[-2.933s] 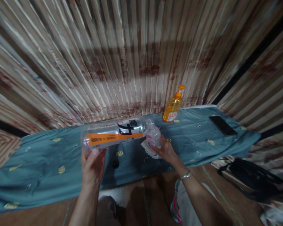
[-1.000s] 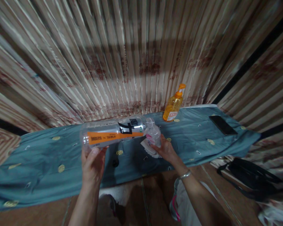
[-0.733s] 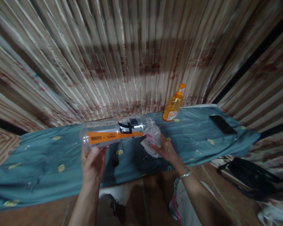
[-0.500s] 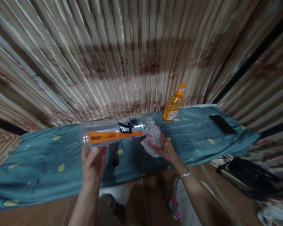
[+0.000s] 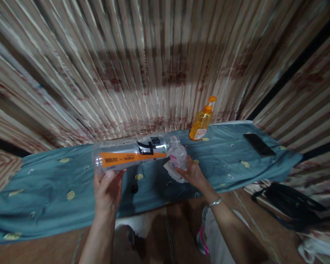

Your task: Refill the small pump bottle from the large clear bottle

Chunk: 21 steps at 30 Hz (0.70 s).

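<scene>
My left hand (image 5: 108,190) is wrapped round the base end of a large clear bottle (image 5: 132,152) with an orange and silver label. The bottle lies sideways in the air above the blue-green cloth, its open mouth to the right. My right hand (image 5: 192,172) pinches a small clear plastic piece (image 5: 178,156) with pink print, close against the bottle's mouth; whether they touch I cannot tell. A pale scalloped edge hangs below that piece. Beneath the large bottle, a small dark round object (image 5: 134,189) sits on the cloth.
An orange pump bottle (image 5: 201,124) stands tilted in view at the cloth's back edge. A black phone (image 5: 259,144) lies on the cloth (image 5: 49,183) at the right. Behind hangs a pleated curtain (image 5: 154,66). A black bag (image 5: 291,205) is at lower right.
Both hands and what they hold stay almost where they were. The whole view has shifted very slightly.
</scene>
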Available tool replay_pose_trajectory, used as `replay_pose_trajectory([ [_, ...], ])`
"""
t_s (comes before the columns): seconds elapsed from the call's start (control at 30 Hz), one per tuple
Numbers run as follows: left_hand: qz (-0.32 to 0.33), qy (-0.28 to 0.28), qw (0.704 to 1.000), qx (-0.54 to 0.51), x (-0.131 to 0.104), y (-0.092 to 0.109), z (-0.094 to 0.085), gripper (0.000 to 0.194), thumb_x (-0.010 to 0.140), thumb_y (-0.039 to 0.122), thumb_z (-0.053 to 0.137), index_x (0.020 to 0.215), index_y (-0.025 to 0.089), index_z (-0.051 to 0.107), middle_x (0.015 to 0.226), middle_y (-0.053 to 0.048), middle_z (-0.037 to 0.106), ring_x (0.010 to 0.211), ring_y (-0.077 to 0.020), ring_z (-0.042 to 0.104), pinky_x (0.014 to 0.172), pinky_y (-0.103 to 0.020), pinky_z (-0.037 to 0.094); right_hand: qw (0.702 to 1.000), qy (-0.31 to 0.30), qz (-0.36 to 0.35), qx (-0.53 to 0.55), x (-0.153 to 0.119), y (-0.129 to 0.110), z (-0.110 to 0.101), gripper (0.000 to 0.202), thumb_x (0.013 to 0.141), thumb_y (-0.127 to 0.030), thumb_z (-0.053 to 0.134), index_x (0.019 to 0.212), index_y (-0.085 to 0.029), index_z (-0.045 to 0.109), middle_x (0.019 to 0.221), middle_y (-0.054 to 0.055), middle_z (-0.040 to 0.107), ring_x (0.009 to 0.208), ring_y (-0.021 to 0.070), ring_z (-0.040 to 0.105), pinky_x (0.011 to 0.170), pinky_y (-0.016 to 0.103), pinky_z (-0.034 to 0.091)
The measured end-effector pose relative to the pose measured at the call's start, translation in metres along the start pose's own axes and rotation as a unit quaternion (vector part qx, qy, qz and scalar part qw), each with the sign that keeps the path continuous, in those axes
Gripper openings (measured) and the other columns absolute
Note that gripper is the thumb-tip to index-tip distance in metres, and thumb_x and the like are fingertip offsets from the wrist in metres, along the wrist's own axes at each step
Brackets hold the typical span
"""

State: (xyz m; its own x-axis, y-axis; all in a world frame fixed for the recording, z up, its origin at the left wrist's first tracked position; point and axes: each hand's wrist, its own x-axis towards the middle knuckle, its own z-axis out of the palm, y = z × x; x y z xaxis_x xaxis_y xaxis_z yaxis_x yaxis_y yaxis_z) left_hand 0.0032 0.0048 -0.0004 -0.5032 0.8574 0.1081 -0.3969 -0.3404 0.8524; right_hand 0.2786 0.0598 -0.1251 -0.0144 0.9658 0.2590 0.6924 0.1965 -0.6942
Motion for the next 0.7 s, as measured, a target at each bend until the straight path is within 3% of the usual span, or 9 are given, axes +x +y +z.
replay_pose_trajectory([
  [0.37, 0.021, -0.024, 0.999, 0.003, 0.0009, -0.0028, -0.0032, 0.041, 0.056, 0.039, 0.093, 0.09, 0.026, 0.075, 0.093, -0.001, 0.074, 0.082, -0.0167, 0.068, 0.072, -0.026, 0.059, 1.0, -0.002, -0.013, 0.023, 0.0, -0.0007, -0.0026, 0.051, 0.082, -0.035, 0.075, 0.127, -0.018, 0.058, 0.103, 0.011, 0.078, 0.094, 0.0299, 0.077, 0.08, 0.039, 0.06],
  [0.7, 0.007, -0.011, 1.0, -0.023, 0.0001, -0.0014, 0.0, 0.049, 0.051, 0.035, 0.095, 0.094, 0.026, 0.076, 0.094, 0.0, 0.074, 0.085, -0.0167, 0.067, 0.072, -0.026, 0.058, 1.0, 0.001, -0.01, 0.025, -0.0007, -0.0004, -0.0016, 0.048, 0.083, -0.036, 0.073, 0.125, -0.016, 0.06, 0.1, 0.011, 0.078, 0.091, 0.0292, 0.077, 0.078, 0.037, 0.06],
])
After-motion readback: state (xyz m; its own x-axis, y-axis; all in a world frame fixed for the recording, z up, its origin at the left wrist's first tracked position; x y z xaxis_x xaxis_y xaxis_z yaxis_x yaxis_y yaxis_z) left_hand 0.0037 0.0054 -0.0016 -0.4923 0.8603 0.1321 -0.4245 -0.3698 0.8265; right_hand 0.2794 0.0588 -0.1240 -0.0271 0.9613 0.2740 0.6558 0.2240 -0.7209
